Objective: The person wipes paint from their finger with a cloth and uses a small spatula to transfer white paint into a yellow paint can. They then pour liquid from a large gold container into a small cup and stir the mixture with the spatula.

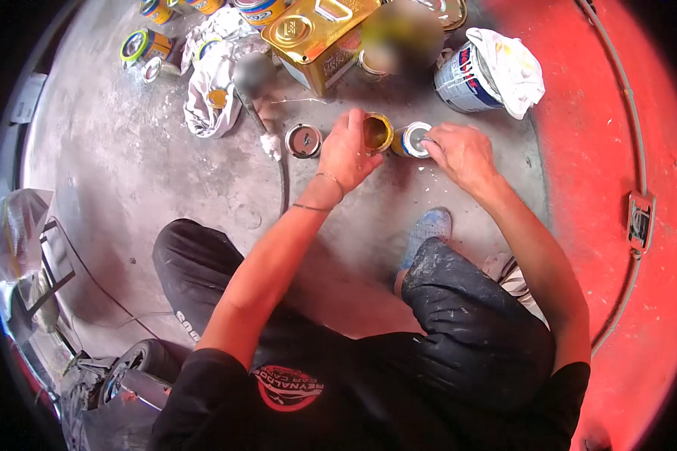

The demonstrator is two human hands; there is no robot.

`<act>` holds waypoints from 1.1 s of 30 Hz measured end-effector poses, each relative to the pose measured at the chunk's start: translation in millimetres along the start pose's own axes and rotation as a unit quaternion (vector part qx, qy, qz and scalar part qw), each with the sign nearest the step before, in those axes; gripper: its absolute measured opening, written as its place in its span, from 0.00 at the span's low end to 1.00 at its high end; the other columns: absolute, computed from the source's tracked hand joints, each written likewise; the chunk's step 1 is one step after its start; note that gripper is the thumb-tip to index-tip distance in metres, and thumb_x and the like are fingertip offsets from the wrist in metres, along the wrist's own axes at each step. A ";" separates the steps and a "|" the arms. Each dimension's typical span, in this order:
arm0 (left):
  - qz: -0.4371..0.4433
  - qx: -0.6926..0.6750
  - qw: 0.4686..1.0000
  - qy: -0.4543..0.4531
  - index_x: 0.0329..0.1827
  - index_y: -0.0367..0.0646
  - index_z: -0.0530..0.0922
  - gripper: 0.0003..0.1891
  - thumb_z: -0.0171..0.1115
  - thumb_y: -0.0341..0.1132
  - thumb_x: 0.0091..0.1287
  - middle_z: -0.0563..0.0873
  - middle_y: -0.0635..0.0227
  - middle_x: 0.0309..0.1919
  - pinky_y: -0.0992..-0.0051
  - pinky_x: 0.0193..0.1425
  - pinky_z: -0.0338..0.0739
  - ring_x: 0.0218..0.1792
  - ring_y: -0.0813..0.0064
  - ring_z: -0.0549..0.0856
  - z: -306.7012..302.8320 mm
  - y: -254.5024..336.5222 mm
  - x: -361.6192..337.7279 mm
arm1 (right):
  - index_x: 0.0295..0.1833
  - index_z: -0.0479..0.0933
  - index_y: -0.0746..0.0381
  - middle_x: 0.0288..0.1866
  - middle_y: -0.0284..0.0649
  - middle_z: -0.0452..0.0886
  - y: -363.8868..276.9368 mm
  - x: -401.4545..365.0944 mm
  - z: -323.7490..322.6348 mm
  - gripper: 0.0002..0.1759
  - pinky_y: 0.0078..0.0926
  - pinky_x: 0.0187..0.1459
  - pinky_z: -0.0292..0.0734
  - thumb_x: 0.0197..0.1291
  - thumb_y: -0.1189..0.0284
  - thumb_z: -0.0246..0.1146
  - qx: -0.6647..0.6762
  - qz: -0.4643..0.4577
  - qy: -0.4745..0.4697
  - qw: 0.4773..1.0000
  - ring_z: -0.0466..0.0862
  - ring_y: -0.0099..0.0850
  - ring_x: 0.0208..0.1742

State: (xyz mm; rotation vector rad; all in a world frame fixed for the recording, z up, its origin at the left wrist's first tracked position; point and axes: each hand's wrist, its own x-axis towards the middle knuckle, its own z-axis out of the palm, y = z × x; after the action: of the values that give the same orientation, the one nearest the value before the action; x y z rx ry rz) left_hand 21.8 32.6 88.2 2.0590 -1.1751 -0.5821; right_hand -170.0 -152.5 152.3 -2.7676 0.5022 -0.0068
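My left hand point(344, 150) curves its thumb and fingers around the left side of an open paint can point(388, 134) with a yellow rim and dark amber inside. Just right of it, a smaller can point(407, 143) with a white rim and greyish top leans slightly. My right hand point(462, 154) is closed in a pinch at that smaller can's right rim. Whatever lies between its fingertips is hidden. Left of my left hand, a round tin point(305, 140) with a brownish top stands on the floor.
A gold rectangular tin point(312, 30) stands ahead, beside a white bucket point(459, 83) draped with a cloth point(511, 68). Several paint cans and a stained white rag point(212, 86) lie at the upper left. A hose point(283, 188) runs along the floor; a cable point(639, 143) crosses the red floor.
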 end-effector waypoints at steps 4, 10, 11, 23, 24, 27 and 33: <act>0.112 0.030 0.993 0.035 0.74 0.44 0.72 0.44 0.84 0.31 0.52 0.82 0.50 0.67 0.51 0.70 0.84 0.66 0.41 0.84 -28.5 17.9 -5.3 | 0.43 0.87 0.59 0.43 0.45 0.90 2.2 -4.5 1.1 0.10 0.57 0.49 0.83 0.71 0.63 0.69 -0.034 -0.013 0.025 0.999 0.90 0.54 0.47; 0.184 0.024 0.983 0.013 0.75 0.43 0.73 0.45 0.85 0.32 0.52 0.82 0.51 0.68 0.54 0.71 0.83 0.66 0.44 0.85 -60.1 32.5 -7.3 | 0.41 0.88 0.60 0.42 0.47 0.90 -6.8 -7.5 2.3 0.11 0.57 0.49 0.84 0.71 0.64 0.66 0.063 0.110 -0.082 0.989 0.90 0.54 0.47; 0.180 0.011 0.984 0.005 0.75 0.42 0.73 0.44 0.85 0.32 0.52 0.82 0.51 0.68 0.55 0.71 0.83 0.66 0.45 0.85 -61.6 35.6 -8.7 | 0.41 0.88 0.59 0.42 0.47 0.90 -6.8 -9.9 2.5 0.11 0.57 0.49 0.84 0.71 0.64 0.66 0.054 0.101 -0.053 0.992 0.90 0.54 0.46; 0.053 -0.073 0.995 -0.039 0.76 0.38 0.71 0.46 0.87 0.39 0.55 0.84 0.47 0.65 0.55 0.74 0.81 0.67 0.45 0.86 -19.8 -8.2 -72.5 | 0.44 0.88 0.61 0.43 0.47 0.89 -20.6 -12.1 5.4 0.13 0.56 0.52 0.83 0.73 0.62 0.66 -0.035 0.062 -0.032 0.997 0.90 0.54 0.48; 0.041 -0.078 0.995 -0.050 0.76 0.38 0.71 0.46 0.87 0.39 0.55 0.84 0.47 0.65 0.55 0.74 0.81 0.68 0.44 0.86 -16.0 -10.4 -75.3 | 0.44 0.88 0.61 0.43 0.48 0.89 -23.5 -12.0 5.9 0.14 0.56 0.52 0.83 0.74 0.62 0.66 -0.001 0.088 -0.036 0.995 0.90 0.54 0.47; 0.029 -0.087 0.994 -0.061 0.76 0.38 0.70 0.46 0.85 0.37 0.55 0.82 0.46 0.66 0.55 0.74 0.81 0.68 0.42 0.84 -0.1 -17.7 -77.2 | 0.45 0.88 0.62 0.44 0.49 0.90 -25.3 -10.2 3.3 0.15 0.56 0.51 0.83 0.74 0.61 0.66 0.060 0.118 0.017 0.991 0.90 0.55 0.47; 0.055 -0.104 0.991 -0.070 0.77 0.40 0.70 0.45 0.83 0.33 0.54 0.81 0.48 0.67 0.53 0.75 0.79 0.69 0.41 0.82 -6.1 -14.1 -74.3 | 0.48 0.89 0.59 0.44 0.50 0.89 -10.3 -6.0 4.9 0.14 0.56 0.50 0.84 0.75 0.61 0.66 -0.027 0.084 0.000 0.996 0.90 0.55 0.47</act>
State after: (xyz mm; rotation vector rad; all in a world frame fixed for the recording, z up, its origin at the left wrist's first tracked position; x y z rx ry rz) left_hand -2.7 104.4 85.0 1.7898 -1.2432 -0.7713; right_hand -171.9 -139.8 151.3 -2.7681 0.7446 0.0469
